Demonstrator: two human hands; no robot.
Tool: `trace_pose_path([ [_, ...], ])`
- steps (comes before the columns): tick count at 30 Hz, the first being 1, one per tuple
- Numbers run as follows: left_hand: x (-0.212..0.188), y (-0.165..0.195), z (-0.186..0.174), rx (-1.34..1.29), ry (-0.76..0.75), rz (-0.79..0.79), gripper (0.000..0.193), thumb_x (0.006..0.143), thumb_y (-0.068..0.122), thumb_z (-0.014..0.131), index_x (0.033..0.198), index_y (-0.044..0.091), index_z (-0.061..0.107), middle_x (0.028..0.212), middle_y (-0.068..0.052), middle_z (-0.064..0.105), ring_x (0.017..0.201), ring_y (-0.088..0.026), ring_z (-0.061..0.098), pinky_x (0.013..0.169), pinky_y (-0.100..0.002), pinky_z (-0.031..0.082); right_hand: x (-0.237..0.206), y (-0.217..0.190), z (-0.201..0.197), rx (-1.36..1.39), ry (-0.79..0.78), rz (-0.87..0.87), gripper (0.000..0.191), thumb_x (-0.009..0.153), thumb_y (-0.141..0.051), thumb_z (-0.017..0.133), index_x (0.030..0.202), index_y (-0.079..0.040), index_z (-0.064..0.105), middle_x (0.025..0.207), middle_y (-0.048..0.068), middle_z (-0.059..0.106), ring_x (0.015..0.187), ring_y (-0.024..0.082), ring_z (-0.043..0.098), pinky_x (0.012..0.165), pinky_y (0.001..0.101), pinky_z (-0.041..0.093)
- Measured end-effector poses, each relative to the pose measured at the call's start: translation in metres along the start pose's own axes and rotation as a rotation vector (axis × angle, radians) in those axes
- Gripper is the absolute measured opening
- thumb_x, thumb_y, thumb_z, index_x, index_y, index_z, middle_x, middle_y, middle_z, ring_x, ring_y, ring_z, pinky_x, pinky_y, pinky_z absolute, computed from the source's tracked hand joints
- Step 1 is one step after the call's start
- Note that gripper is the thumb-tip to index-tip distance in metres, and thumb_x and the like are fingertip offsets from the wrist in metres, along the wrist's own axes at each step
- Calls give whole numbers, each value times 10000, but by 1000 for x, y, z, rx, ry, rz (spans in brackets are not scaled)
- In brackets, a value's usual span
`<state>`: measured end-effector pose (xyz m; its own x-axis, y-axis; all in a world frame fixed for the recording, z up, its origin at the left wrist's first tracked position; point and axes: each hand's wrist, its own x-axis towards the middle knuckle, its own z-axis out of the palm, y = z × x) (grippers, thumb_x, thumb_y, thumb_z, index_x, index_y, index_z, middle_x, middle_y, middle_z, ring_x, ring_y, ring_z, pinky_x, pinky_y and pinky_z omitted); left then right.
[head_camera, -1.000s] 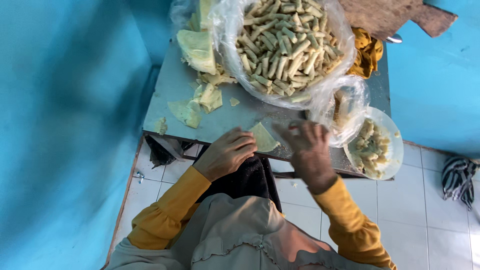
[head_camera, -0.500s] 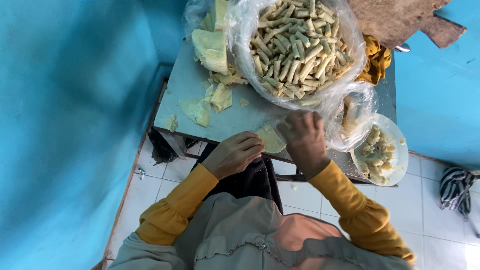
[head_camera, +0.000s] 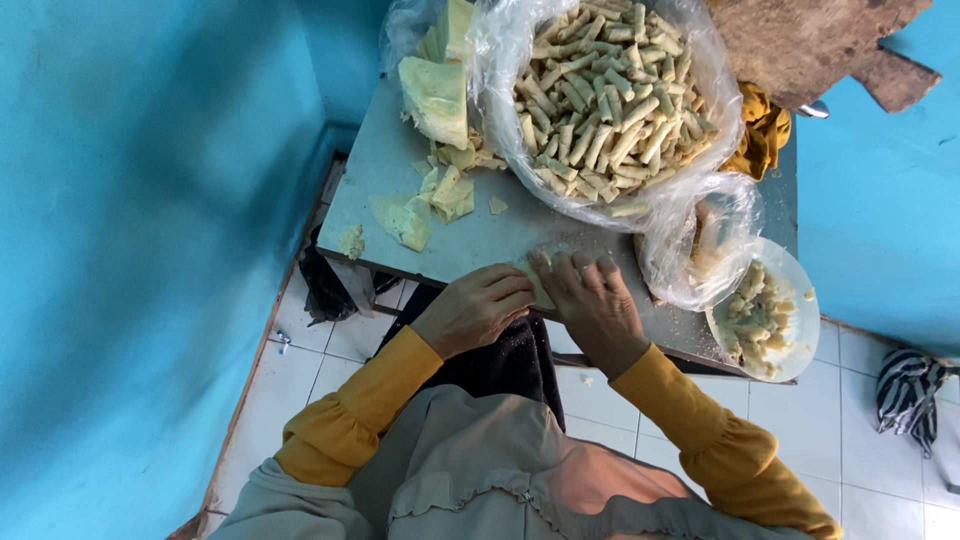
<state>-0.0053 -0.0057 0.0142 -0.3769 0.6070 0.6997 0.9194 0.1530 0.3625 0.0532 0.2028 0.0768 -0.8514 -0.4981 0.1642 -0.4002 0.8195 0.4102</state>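
Pressing down side by side at the near edge of the grey surface (head_camera: 470, 240), both hands work a pale wrapper (head_camera: 537, 285) that lies flat between them. The left hand (head_camera: 478, 308) is half curled, its fingertips resting on the wrapper's left edge. The right hand (head_camera: 592, 302) is spread nearly flat, fingers extended over the wrapper's right part, covering most of it. Just beyond them sits a plastic-lined basin of rolls (head_camera: 605, 95), with a plate of filling (head_camera: 758, 312) to the right and torn wrapper scraps (head_camera: 415, 215) to the left.
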Motion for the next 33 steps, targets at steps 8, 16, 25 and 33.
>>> trace_pose_path([
  [8,0,2,-8,-26,1,-34,207,880,147,775,1045,53,694,1115,-64,690,1133,-259,637,997,-370,542,9,4,-4,-140,-83,-77,474,937,-477,570,1039,-29,690,1205,118,566,1228,282,478,1028,439,406],
  [16,1,0,-11,-41,10,-27,169,879,134,775,1011,66,695,1102,-36,694,1113,-246,651,995,-359,549,-39,86,-20,580,352,564,237,1057,81,500,1089,-60,688,1066,147,736,975,307,688,879,383,544],
  [25,2,2,-16,-48,-13,-56,183,857,111,777,1016,68,696,1096,-41,693,1111,-266,657,973,-368,554,-34,143,45,790,230,605,315,894,17,617,1201,-52,603,1002,196,749,910,328,770,744,388,615],
  [33,1,3,-15,-73,2,-81,195,859,126,790,1019,62,699,1109,-45,692,1108,-281,660,955,-376,559,-19,142,67,593,-97,822,195,1100,-55,492,1282,-29,425,836,245,703,683,378,730,590,454,562],
])
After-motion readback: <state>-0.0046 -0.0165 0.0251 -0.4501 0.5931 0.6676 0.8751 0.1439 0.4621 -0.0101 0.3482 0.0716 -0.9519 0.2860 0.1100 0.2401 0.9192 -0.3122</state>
